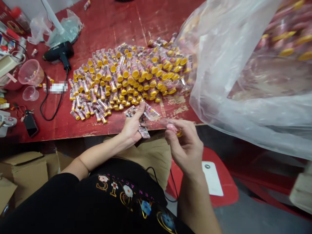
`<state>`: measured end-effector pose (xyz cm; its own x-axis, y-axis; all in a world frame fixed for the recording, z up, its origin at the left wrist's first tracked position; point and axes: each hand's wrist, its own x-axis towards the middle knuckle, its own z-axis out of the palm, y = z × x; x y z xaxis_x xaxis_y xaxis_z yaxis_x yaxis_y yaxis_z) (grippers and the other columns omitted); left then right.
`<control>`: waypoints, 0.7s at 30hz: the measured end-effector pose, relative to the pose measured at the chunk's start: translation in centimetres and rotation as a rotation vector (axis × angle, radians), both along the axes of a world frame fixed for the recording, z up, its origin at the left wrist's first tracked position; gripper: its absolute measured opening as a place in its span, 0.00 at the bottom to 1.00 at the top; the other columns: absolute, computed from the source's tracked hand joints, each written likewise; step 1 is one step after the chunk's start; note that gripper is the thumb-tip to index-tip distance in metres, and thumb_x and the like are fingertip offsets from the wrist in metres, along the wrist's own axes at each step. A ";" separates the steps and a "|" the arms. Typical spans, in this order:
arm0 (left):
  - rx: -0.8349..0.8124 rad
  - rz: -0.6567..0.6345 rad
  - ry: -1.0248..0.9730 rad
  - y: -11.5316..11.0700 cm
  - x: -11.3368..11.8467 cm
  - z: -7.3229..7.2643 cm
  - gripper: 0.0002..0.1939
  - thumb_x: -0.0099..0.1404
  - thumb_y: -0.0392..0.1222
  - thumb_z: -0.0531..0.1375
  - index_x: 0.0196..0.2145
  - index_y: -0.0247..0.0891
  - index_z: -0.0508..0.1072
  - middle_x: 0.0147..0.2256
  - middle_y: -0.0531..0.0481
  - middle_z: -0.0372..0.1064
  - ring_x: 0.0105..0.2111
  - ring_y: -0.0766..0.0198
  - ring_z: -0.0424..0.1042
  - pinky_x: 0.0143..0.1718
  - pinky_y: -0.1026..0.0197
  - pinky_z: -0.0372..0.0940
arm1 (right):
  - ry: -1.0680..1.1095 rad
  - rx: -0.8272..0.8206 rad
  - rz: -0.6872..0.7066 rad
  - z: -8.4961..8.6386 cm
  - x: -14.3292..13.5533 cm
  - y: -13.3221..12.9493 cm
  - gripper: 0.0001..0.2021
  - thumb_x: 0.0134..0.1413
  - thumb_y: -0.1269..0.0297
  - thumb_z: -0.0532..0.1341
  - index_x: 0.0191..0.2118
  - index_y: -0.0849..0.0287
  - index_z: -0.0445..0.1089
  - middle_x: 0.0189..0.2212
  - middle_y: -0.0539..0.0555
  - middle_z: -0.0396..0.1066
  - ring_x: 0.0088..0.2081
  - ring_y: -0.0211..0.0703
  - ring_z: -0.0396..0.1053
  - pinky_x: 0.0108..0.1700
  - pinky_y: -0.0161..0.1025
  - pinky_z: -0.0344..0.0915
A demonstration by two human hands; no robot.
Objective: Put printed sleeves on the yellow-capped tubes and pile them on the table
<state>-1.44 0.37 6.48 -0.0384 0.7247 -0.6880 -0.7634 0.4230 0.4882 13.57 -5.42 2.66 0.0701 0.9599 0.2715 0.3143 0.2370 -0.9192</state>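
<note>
My left hand point(133, 126) is closed around several clear printed plastic sleeves point(144, 131), thumb on top, at the table's front edge. One clear sleeve point(151, 112) sticks out past the thumb toward the right. In my right hand point(186, 143), a small tube with pink contents point(172, 127) and a yellow end is pinched between thumb and fingers, apart from the left hand and slightly blurred. Beyond both hands lies a large pile of small yellow-capped tubes point(134, 73), many in clear wrap.
A big clear plastic bag point(219, 81) with more tubes covers the table's right side. At the left are a black heat gun point(59, 53) with a cord, a pink basket point(31, 73), a small clear cup point(31, 93) and a phone point(31, 125). Below stand cardboard boxes point(29, 172) and a red stool point(226, 182).
</note>
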 end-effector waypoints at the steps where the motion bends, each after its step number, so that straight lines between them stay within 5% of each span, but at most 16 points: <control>1: 0.000 -0.011 -0.018 0.0 0.0 -0.1 0.24 0.52 0.46 0.80 0.28 0.35 0.69 0.24 0.59 0.65 0.20 0.77 0.58 0.18 0.72 0.48 | -0.051 0.036 -0.017 -0.2 -0.1 -0.4 0.13 0.68 0.55 0.65 0.52 0.54 0.77 0.44 0.57 0.76 0.47 0.47 0.75 0.50 0.47 0.74; 8: 0.074 -0.087 -0.002 -0.8 0.4 -1.0 0.24 0.55 0.49 0.79 0.30 0.35 0.69 0.25 0.57 0.66 0.21 0.77 0.61 0.19 0.73 0.49 | -0.056 0.155 -0.172 -0.4 -0.6 -1.3 0.11 0.61 0.63 0.71 0.48 0.56 0.78 0.41 0.55 0.78 0.43 0.45 0.77 0.47 0.45 0.74; 16: 0.224 -0.158 0.153 -1.6 0.8 -0.9 0.31 0.46 0.56 0.81 0.31 0.37 0.67 0.27 0.59 0.65 0.23 0.76 0.62 0.22 0.70 0.54 | 0.071 0.017 -0.237 0.8 -1.2 -2.3 0.15 0.65 0.61 0.69 0.56 0.51 0.80 0.44 0.54 0.79 0.30 0.35 0.74 0.36 0.39 0.75; 21: 0.244 -0.226 0.147 -1.8 0.7 -1.3 0.29 0.48 0.55 0.81 0.35 0.35 0.72 0.30 0.54 0.72 0.24 0.75 0.63 0.25 0.68 0.58 | -0.025 -0.006 -0.064 0.1 -0.9 -3.3 0.25 0.73 0.63 0.59 0.72 0.43 0.66 0.58 0.58 0.73 0.47 0.42 0.80 0.55 0.50 0.79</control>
